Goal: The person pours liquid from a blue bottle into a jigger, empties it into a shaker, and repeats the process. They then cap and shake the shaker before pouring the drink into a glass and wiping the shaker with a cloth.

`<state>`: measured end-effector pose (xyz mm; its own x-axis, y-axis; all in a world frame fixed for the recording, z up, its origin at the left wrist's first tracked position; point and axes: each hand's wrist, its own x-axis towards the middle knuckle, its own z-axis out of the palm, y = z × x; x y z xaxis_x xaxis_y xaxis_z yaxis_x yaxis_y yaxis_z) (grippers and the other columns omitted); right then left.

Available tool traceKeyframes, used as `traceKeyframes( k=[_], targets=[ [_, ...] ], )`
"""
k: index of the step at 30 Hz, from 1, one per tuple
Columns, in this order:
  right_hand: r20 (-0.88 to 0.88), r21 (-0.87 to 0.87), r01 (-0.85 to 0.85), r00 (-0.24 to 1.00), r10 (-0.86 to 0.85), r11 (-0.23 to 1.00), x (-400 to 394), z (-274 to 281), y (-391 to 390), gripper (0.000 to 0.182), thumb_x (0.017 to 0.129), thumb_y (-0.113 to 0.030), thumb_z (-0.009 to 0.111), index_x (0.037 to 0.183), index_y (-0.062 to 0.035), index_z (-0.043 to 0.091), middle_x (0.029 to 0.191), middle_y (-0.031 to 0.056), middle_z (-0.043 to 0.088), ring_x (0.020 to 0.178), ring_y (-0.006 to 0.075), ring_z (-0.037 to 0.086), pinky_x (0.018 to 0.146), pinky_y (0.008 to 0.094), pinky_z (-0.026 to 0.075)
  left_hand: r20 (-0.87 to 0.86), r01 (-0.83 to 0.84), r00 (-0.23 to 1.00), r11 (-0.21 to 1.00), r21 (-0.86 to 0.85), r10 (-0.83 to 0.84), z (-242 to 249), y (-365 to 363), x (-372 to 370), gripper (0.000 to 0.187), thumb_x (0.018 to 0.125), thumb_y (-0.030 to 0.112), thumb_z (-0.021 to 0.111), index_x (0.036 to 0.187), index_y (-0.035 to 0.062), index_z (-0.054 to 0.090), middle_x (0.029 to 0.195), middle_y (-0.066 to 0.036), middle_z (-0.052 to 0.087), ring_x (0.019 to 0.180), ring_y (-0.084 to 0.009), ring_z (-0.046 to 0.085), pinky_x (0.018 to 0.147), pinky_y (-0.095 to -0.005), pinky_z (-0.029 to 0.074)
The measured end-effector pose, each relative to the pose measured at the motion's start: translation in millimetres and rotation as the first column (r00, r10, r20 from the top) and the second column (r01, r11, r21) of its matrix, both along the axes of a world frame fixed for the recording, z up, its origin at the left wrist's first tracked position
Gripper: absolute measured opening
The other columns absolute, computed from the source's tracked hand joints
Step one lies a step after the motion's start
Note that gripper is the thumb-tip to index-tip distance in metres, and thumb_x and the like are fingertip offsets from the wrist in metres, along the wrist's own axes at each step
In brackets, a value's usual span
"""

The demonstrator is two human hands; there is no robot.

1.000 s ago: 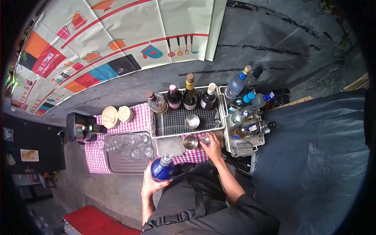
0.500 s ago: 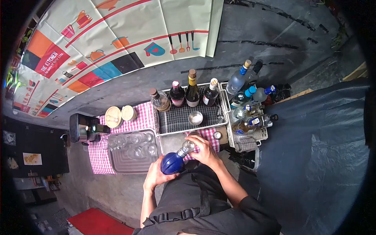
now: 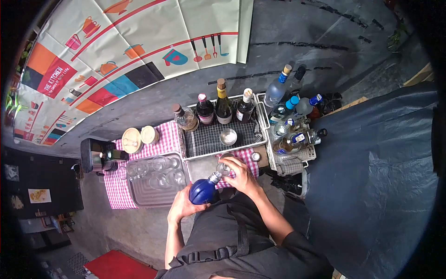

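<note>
Rounded blue bottle (image 3: pixel 201 191), tilted, neck meeting small clear glass vessel (image 3: pixel 223 169). Left hand (image 3: pixel 182 207) clasps bottle body; right hand (image 3: pixel 240 177) pinches vessel. Possible fault: mouths misaligned or overtilted, contents could spill onto pink-and-white checked cloth (image 3: pixel 166 139).

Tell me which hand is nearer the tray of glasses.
Left. The left hand, gripping the blue bottle, is beside the tray at its near right corner; the right hand is farther right, past the bottle.

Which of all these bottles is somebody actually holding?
The round blue bottle in the left hand, its silvery neck tilted toward the small clear glass in the right hand. The other bottles are untouched.
</note>
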<state>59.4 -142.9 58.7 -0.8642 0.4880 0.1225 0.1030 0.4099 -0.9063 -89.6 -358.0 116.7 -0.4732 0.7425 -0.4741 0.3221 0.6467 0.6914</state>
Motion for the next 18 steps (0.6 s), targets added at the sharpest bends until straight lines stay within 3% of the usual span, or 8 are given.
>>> traceKeyframes(
  k=[3,5,14,18],
  targets=[
    [0.025,-0.001,-0.011,1.0,0.011,1.0,0.3,-5.5,1.9,0.061,0.071,0.005,0.076,0.131,-0.0031,0.064,0.132,0.0161,0.064,0.123,0.0346,0.064,0.106,0.0411,0.052,0.002,0.034,0.999,0.997,-0.062,-0.034,-2.2,1.8,-4.9,0.082,0.057,0.036,0.095,0.122,-0.004,0.066,0.107,-0.022,0.075,0.102,-0.0312,0.075,0.092,-0.0428,0.058],
    [0.034,-0.004,-0.016,0.999,0.016,1.0,0.5,-8.9,4.0,0.061,0.071,0.005,0.076,0.131,-0.0031,0.065,0.132,0.0163,0.065,0.123,0.0348,0.064,0.106,0.0409,0.053,-0.039,0.058,0.997,0.995,-0.078,-0.061,-8.9,1.8,-8.0,0.078,0.057,0.044,0.093,0.115,-0.0028,0.069,0.101,-0.023,0.077,0.097,-0.0359,0.076,0.089,-0.0441,0.058],
    [0.03,-0.037,-0.02,0.999,0.021,0.999,0.5,-21.9,12.1,0.059,0.072,0.005,0.074,0.13,-0.0032,0.065,0.13,0.0159,0.066,0.121,0.0341,0.066,0.105,0.0398,0.054,0.018,0.102,0.995,0.98,-0.171,-0.1,-1.9,19.8,-15.2,0.081,0.057,0.046,0.092,0.113,-0.0078,0.07,0.099,-0.027,0.076,0.096,-0.0354,0.077,0.09,-0.0426,0.059],
    [0.049,-0.046,-0.017,0.999,0.019,0.999,1.7,-29.0,13.2,0.058,0.072,0.004,0.074,0.129,-0.0025,0.065,0.131,0.0158,0.067,0.122,0.0334,0.066,0.105,0.0395,0.054,0.002,0.08,0.997,0.964,-0.253,-0.082,0.4,25.0,-15.4,0.081,0.056,0.045,0.093,0.114,-0.0062,0.071,0.104,-0.024,0.077,0.099,-0.0324,0.077,0.09,-0.0418,0.06]
  ],
)
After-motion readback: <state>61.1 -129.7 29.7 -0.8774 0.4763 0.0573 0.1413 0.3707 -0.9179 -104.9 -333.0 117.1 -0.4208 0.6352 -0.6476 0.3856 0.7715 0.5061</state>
